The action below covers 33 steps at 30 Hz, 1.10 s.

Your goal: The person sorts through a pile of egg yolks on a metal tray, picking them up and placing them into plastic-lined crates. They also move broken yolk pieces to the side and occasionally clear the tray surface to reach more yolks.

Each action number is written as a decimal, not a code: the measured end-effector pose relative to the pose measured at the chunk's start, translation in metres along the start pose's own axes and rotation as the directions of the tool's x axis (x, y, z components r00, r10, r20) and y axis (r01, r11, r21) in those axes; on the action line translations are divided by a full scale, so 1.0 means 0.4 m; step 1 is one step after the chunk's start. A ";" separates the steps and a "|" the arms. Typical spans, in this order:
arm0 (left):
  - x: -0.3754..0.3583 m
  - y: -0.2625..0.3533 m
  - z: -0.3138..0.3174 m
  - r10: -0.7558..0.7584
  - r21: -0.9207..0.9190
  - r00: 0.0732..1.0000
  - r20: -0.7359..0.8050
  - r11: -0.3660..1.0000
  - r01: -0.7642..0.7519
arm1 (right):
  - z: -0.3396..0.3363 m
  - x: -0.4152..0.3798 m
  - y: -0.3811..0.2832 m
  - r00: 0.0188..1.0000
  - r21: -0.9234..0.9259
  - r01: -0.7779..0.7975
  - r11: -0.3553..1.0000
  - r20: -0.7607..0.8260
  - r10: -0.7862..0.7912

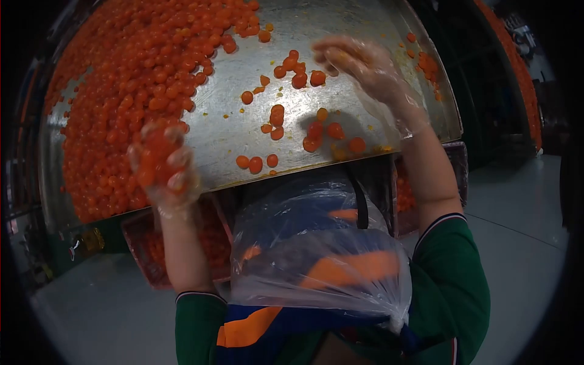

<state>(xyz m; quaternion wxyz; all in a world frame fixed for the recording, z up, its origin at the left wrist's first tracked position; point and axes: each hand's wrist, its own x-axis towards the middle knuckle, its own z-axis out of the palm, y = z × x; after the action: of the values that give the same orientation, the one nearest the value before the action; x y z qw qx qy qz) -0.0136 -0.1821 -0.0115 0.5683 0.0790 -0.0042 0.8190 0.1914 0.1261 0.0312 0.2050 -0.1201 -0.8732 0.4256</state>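
Orange-red balls that look like salted egg yolks (pixel 146 73) lie heaped over the left side of a metal table (pixel 243 134). My left hand (pixel 161 164), in a clear plastic glove, is turned up at the heap's front edge with its fingers curled around several yolks. Over the right half of the table hovers my right hand (pixel 365 70), gloved too, its fingers loosely bent and apart; no yolk shows clearly in it. Near its fingertips sits a loose yolk (pixel 317 78). More loose yolks (pixel 277 115) and small yellow-orange crumbs are scattered across the middle.
A small cluster of yolks (pixel 427 66) lies by the table's raised right edge. Below the front edge stand a red crate (pixel 141 249) at left and another crate (pixel 460 164) at right, both holding orange pieces. Clear plastic (pixel 274 286) covers my apron.
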 end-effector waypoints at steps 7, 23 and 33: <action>-0.267 0.138 0.053 0.131 0.721 0.892 -0.433 0.644 0.255 | -0.087 -0.215 0.024 0.798 -0.447 -0.512 0.733 0.067 0.599; 0.271 -0.387 -0.034 -0.313 0.377 0.920 -0.237 -0.902 -0.210 | 0.109 -0.204 0.007 0.812 -0.601 -0.340 0.723 0.200 0.548; 0.271 -0.391 -0.088 -0.221 0.278 0.777 -0.590 0.848 0.452 | 0.161 -0.130 -0.013 1.000 -0.058 0.002 0.998 -0.019 -0.003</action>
<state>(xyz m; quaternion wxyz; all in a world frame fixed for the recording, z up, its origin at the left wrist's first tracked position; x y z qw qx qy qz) 0.0906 -0.0227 -0.0446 0.6571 -0.0381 0.3386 0.6724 0.2079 0.0583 -0.0136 0.2103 -0.1290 -0.8833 0.3987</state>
